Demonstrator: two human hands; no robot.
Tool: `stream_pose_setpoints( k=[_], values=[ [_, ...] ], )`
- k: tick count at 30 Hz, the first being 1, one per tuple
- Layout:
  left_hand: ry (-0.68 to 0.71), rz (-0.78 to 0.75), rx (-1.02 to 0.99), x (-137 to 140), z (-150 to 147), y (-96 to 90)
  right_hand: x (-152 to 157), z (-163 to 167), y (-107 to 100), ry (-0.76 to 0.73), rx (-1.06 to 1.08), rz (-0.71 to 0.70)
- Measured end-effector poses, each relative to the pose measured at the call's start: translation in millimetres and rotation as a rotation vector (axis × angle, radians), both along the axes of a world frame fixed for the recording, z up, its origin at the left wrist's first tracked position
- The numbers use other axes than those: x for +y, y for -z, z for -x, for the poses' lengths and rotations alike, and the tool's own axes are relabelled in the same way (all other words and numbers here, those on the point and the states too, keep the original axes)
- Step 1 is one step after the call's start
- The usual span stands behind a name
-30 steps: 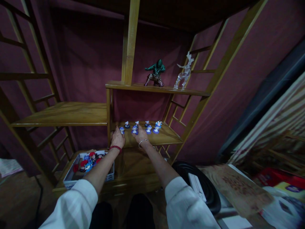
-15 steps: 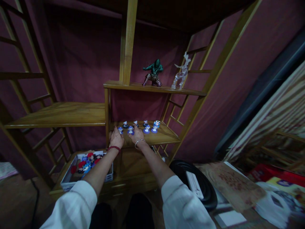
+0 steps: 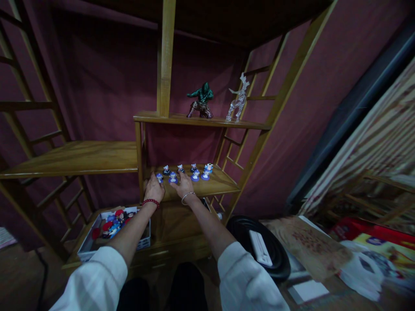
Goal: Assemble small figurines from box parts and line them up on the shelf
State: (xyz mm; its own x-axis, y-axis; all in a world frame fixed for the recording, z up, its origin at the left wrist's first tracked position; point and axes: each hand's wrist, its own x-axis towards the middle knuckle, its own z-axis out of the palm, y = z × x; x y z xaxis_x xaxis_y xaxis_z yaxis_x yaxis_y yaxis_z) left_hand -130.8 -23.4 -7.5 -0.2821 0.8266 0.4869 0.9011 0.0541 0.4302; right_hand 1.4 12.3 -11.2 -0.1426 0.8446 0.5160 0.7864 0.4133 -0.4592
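In the head view, upright at the front left of the low shelf (image 3: pixel 220 186): a purple figurine (image 3: pixel 159 178) and, just beside, a second figurine (image 3: pixel 173 177). Left grip (image 3: pixel 153 190) curled about the first, firm hold or loose impossible to tell; right grip (image 3: pixel 184 186) parted at the second, contact unclear. Probably light, stiff, smooth and easily tipped; best pinched low, by the base. In the way: dark-based figurines (image 3: pixel 166 170) farther back on the shelf, side post (image 3: pixel 139 160) at its left end. Above the shelf, green statue (image 3: pixel 201 101); below left, box (image 3: pixel 145 242) of toys (image 3: pixel 112 225).
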Motion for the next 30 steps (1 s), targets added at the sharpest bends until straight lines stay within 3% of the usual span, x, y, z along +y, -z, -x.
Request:
stream_pose_setpoints(
  k=[7, 10, 21, 30],
  values=[
    [-0.010, 0.018, -0.004, -4.7, -2.4, -4.7, -8.0, -38.4, 8.3, 0.258, 0.229, -0.167],
    [-0.014, 0.026, -0.005, -5.2, -2.7, -5.6, -4.1, -46.0, 5.7, 0.331, 0.212, -0.133],
    [-0.002, 0.015, 0.033, -2.7, -2.7, -3.7, 10.0, -43.3, 2.2, 0.354, 0.245, -0.053],
    [-0.001, 0.028, 0.015, -4.4, -3.8, -6.7, 12.1, -43.3, -10.0, 0.418, 0.170, 0.115]
  ],
)
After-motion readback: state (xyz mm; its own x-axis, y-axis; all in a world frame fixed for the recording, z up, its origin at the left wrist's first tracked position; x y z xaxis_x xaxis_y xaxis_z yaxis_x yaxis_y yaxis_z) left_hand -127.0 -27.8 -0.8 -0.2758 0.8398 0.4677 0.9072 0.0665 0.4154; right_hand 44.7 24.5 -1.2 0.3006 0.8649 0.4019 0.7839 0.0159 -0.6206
